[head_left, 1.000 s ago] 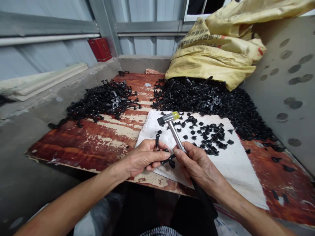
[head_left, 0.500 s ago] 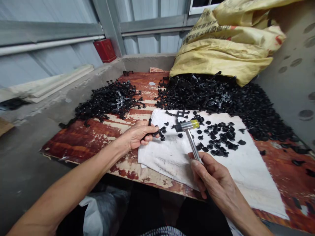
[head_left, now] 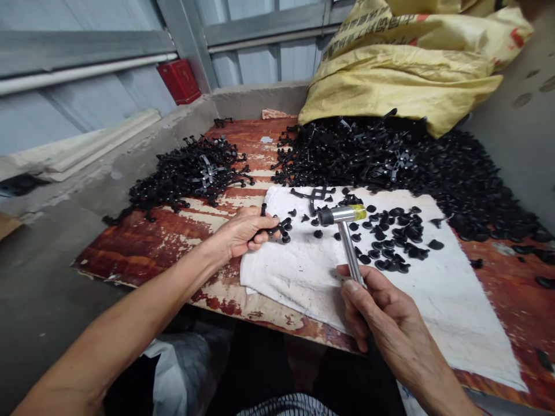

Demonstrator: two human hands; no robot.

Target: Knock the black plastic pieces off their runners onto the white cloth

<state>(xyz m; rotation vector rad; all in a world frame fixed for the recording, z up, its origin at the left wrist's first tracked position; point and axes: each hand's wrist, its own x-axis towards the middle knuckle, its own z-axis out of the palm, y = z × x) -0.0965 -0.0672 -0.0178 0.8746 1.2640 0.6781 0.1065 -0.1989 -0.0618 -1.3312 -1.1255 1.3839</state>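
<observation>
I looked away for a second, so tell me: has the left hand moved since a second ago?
Yes. The left hand, gripping a black plastic piece, went from the near edge of the white cloth beside the right hand to the cloth's left edge, farther away.

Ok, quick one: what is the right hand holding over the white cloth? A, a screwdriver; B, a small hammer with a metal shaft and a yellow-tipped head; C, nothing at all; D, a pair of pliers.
B: the right hand grips the shaft of a small hammer, whose head, with one yellow end, sits above the white cloth, while the left hand holds a black plastic piece.
</observation>
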